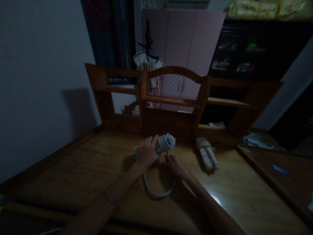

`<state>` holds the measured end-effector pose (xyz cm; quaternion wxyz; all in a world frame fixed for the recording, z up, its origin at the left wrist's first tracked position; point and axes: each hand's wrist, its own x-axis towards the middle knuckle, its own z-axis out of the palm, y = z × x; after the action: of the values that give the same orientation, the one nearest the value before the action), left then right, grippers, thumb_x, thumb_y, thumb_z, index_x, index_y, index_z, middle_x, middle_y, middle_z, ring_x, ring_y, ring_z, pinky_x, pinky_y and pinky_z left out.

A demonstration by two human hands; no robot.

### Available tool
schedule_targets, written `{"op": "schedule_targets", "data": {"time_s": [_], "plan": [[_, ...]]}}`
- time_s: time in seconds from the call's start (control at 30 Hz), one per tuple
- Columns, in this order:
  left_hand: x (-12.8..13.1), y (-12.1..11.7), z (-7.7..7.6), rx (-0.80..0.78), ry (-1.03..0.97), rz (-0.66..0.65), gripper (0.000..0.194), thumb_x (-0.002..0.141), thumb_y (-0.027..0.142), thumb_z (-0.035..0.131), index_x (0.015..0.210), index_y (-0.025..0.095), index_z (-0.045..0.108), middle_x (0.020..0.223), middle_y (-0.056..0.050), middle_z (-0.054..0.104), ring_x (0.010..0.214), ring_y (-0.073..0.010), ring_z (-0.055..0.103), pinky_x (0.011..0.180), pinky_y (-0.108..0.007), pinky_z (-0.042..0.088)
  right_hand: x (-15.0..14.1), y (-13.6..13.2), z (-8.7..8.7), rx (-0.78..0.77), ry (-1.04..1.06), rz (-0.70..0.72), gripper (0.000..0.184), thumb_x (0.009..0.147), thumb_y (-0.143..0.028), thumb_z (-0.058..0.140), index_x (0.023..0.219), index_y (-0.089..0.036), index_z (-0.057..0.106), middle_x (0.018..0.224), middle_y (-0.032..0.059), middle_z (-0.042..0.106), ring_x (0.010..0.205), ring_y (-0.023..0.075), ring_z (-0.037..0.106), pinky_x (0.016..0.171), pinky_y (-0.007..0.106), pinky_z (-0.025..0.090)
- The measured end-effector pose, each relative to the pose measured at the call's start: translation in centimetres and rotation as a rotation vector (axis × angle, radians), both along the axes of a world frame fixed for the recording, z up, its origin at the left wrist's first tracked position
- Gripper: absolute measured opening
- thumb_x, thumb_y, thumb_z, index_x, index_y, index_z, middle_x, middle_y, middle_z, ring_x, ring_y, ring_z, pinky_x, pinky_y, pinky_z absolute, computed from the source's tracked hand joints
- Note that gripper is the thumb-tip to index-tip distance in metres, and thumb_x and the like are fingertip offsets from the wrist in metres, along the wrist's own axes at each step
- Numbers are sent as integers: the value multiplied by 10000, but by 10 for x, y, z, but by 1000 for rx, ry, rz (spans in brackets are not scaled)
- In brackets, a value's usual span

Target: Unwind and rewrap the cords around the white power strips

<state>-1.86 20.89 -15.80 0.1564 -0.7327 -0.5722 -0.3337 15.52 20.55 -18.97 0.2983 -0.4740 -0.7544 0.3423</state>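
Observation:
My left hand (148, 150) is wrapped over a white power strip (173, 141), holding it just above the wooden desk. Several turns of its white cord (160, 195) are coiled around the strip's right end, and a loose loop hangs below. Close under that coiled end, my right hand (174, 163) pinches the cord between closed fingers. The strip's left end shows beyond my left hand, while its middle is hidden under the palm. To the right lies a second power strip (207, 156) with its cord wound around the far end.
A wooden shelf unit (171, 100) rises along the desk's far edge. The wall (44, 81) borders the desk on the left. On the right, a lower brown surface holds a blue card (280, 169) and some papers (256, 141). Clothes hang on a rack behind the shelf.

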Motion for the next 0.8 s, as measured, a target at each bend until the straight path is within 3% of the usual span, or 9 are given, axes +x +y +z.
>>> {"op": "schedule_targets", "data": {"time_s": [0.17, 0.4, 0.47, 0.57, 0.67, 0.8], "plan": [[-3, 3, 1, -50, 3, 92, 589, 718, 241, 624, 1274, 209, 431, 1053, -90, 571, 981, -273, 537, 856, -382, 415, -1, -4, -7, 57, -98, -37, 101, 829, -172, 500, 803, -141, 592, 777, 64, 645, 721, 176, 587, 592, 236, 349], [-26, 17, 4, -116, 4, 288, 504, 726, 171, 567, 1217, 216, 465, 1055, -94, 581, 1013, -275, 547, 864, -377, 409, 5, -10, -3, -116, -84, 7, 157, 832, -236, 531, 850, -138, 652, 744, 46, 660, 638, 159, 594, 529, 213, 367], [-36, 22, 5, -125, -2, 349, 493, 733, 196, 575, 1214, 208, 466, 1064, -101, 580, 1018, -280, 546, 867, -379, 408, 7, -11, 3, -93, -100, 51, 169, 855, -231, 510, 854, -145, 657, 726, 36, 652, 624, 150, 585, 517, 206, 350], [-47, 26, 5, -141, -5, 426, 443, 770, 257, 563, 1201, 202, 475, 1062, -110, 582, 1006, -287, 548, 854, -384, 411, 9, -14, 14, 132, -215, 78, 198, 897, -182, 462, 835, -157, 649, 712, 36, 636, 638, 142, 578, 540, 213, 319], [-49, 27, 4, -138, 15, 416, 444, 787, 300, 557, 1212, 201, 472, 1065, -113, 578, 1004, -284, 546, 858, -384, 405, 9, -19, 25, 427, -423, 81, 212, 922, -146, 442, 850, -174, 639, 748, 44, 616, 623, 133, 550, 549, 236, 282], [-42, 27, -3, -167, 77, 353, 445, 791, 270, 550, 1223, 199, 472, 1057, -112, 576, 1006, -276, 542, 864, -379, 398, 9, -28, 39, 684, -573, 186, 231, 932, -128, 445, 1058, -218, 617, 819, 36, 594, 592, 122, 494, 522, 256, 243]]}}
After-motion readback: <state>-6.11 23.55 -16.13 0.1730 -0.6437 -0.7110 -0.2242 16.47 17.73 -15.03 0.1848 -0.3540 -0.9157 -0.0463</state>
